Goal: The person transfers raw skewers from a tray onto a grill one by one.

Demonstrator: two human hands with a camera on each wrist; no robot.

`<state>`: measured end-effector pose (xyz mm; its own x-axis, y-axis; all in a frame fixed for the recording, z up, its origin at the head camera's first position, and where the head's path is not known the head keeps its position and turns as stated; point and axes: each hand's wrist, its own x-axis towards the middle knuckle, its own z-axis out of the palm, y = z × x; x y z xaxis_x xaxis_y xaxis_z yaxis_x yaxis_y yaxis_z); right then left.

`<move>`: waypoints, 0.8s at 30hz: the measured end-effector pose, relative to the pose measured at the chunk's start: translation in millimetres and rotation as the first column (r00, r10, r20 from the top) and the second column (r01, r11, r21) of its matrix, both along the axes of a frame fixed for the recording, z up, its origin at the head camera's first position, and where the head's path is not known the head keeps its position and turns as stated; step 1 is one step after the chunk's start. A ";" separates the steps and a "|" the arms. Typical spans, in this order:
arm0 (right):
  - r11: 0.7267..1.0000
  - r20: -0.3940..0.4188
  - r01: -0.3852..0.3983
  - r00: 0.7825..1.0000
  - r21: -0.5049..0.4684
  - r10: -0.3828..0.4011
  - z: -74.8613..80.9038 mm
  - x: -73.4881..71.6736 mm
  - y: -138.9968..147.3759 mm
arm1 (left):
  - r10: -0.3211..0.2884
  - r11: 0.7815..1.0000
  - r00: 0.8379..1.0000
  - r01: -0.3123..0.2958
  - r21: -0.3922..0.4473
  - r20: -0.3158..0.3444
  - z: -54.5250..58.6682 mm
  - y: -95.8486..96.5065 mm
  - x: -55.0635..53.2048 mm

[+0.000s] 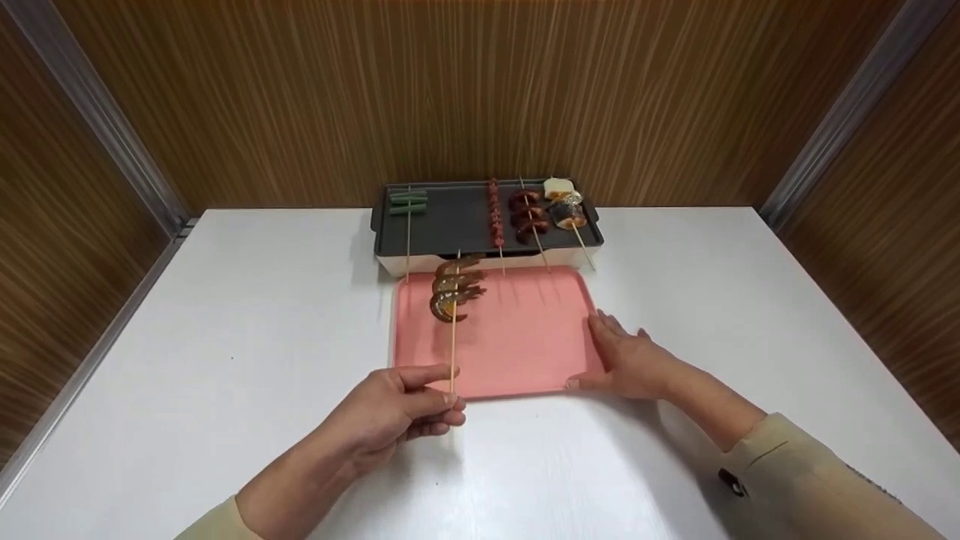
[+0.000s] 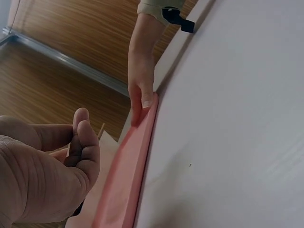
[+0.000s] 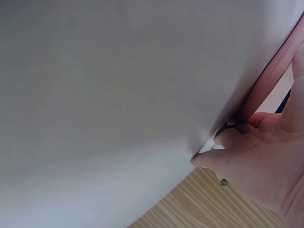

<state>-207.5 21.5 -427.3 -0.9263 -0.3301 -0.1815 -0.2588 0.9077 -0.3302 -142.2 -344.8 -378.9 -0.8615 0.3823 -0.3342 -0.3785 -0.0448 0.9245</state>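
Observation:
My left hand point(image 1: 409, 409) pinches the lower end of a bamboo stick between thumb and fingers. On that shrimp skewer point(image 1: 450, 289) several brown shrimp are threaded near the top, raised above the left part of a pink tray point(image 1: 517, 337). At the tray's near right corner, my right hand point(image 1: 634, 364) holds the rim, thumb on the front edge and fingers along the right side. In the left wrist view the left hand point(image 2: 52, 166) covers most of the stick. The right wrist view shows the right hand point(image 3: 266, 156) against the tray's side point(image 3: 270, 80).
Behind the tray stands a dark grill plate point(image 1: 454, 225) on a white base. Across it lie a green vegetable skewer point(image 1: 409, 202), a skewer of small red pieces point(image 1: 495, 214), a dark red skewer point(image 1: 529, 214) and a mixed skewer point(image 1: 566, 206). Wood-grain panels point(image 1: 480, 90) enclose the white table point(image 1: 225, 375).

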 end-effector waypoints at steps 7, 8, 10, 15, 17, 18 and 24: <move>1.000 -0.008 -0.002 1.000 -0.011 0.002 0.7 0.1 1.4 | 0.035 0.999 0.998 -0.036 -0.026 -0.043 18.9 4.1 -14.0; 1.000 -0.006 -0.003 1.000 -0.015 0.003 0.4 0.2 0.9 | 0.043 0.999 0.998 -0.045 -0.027 -0.043 21.2 4.7 -16.8; 1.000 -0.004 -0.004 1.000 -0.018 0.004 0.0 0.1 0.0 | 0.058 0.998 0.997 -0.059 -0.026 -0.042 24.9 6.0 -23.4; 1.000 -0.007 0.005 1.000 -0.022 -0.005 -0.6 0.1 -0.5 | 0.071 0.997 0.996 -0.072 -0.012 -0.045 31.0 10.8 -43.2; 1.000 -0.007 0.008 1.000 -0.021 -0.008 -0.5 0.2 -0.2 | 0.073 0.997 0.996 -0.073 -0.005 -0.052 33.4 13.3 -51.9; 1.000 -0.008 0.009 1.000 -0.019 -0.009 -0.5 0.1 0.1 | 0.076 0.997 0.996 -0.077 -0.006 -0.054 34.5 14.7 -56.4; 1.000 -0.002 0.014 1.000 -0.007 -0.014 -0.7 -0.7 0.0 | 0.085 0.996 0.994 -0.087 -0.021 -0.071 38.4 23.9 -82.3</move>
<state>-208.2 21.6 -428.1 -0.9313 -0.3181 -0.1776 -0.2464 0.9090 -0.3361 -224.5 -320.9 -340.5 -0.9124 0.2983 -0.2801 -0.3086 -0.0518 0.9498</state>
